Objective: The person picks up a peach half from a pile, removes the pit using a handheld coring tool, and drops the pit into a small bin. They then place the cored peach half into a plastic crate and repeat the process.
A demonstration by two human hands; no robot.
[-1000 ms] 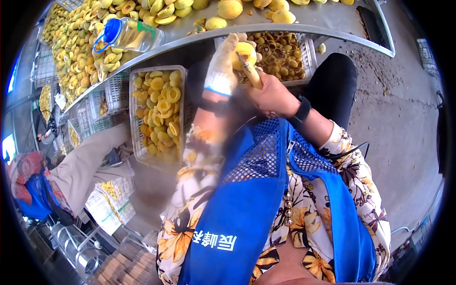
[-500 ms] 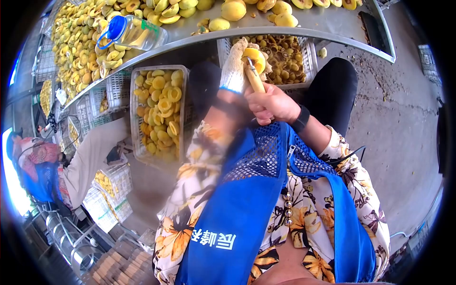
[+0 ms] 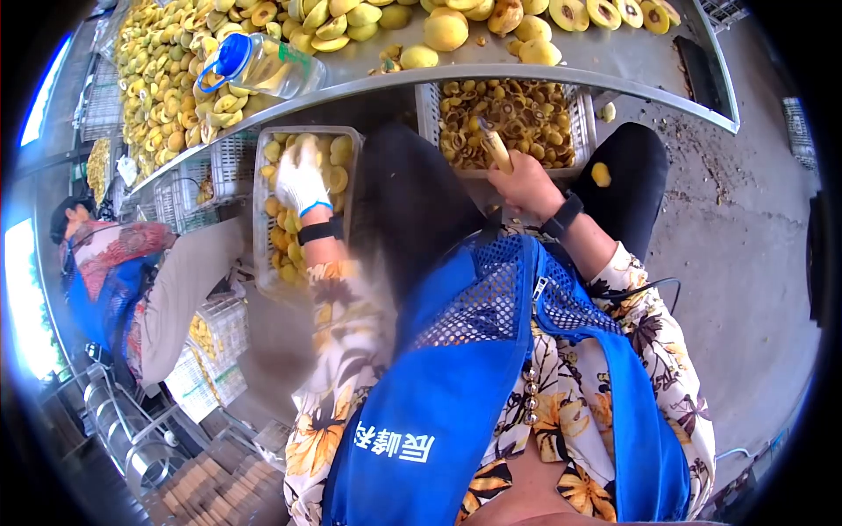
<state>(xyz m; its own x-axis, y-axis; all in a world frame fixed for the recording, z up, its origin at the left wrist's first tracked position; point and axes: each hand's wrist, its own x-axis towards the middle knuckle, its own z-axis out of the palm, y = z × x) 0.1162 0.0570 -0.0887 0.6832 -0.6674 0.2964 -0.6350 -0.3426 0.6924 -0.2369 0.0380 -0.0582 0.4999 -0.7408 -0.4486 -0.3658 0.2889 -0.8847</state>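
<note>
My left hand (image 3: pixel 301 180), in a white glove, reaches over a crate (image 3: pixel 262 223) of yellow halved fruit (image 3: pixel 285 248) on the left. Its fingers are blurred at the fruit, and whether they hold a piece cannot be made out. My bare right hand (image 3: pixel 526 186) is wrapped round the wooden handle of a pitting tool (image 3: pixel 498 151), whose metal tip points up and left. Beyond that tip lies a second crate (image 3: pixel 579 131) with darker fruit scraps and pits (image 3: pixel 517 110). A yellow piece (image 3: pixel 601 174) rests on my dark trouser leg.
A metal table (image 3: pixel 377 81) crosses the top, with heaped fruit halves (image 3: pixel 167 79) and a blue-capped bottle (image 3: pixel 276 68) near its edge. A co-worker (image 3: pixel 114 272) sits at the left, near white crates (image 3: pixel 210 351). Debris lies on the floor (image 3: pixel 728 228) at the right.
My left hand has moved from beside the tool to the left crate, away from the fruit piece held there. My right hand is slightly lower and right, still gripping the tool. A yellow piece now shows on my leg.
</note>
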